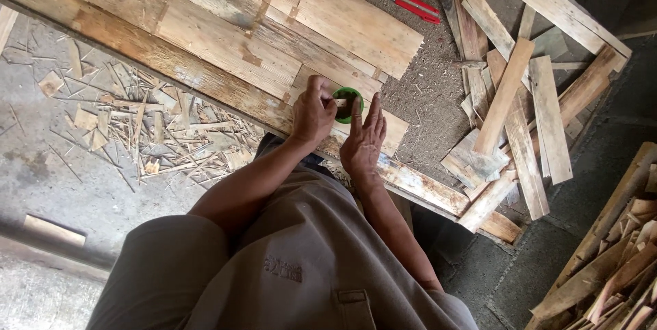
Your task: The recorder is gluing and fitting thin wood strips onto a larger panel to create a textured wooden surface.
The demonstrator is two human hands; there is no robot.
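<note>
Two bare hands meet over a small green round container (348,103) that sits on the plank-topped table (226,49), close to its near edge. From the arms, the hand on the picture's left is the person's left hand (313,112); its fingers are curled shut, pinching something small and pale at the container's rim, though what that piece is I cannot tell. The right hand (363,142) lies just beside the container with its fingers stretched out straight and open, the tips touching or nearly touching the green rim. Farther back on the table, well apart from the hands, a red-handled tool (413,5) lies on a patch covered with sawdust. To the right of that patch a loose heap of short wooden boards (510,108) is stacked crosswise. Below the table edge, on the grey floor (61,166), lies a scatter of splinters and wood offcuts (147,132). More stacked wood scraps (616,261) fill the lower right corner.
</note>
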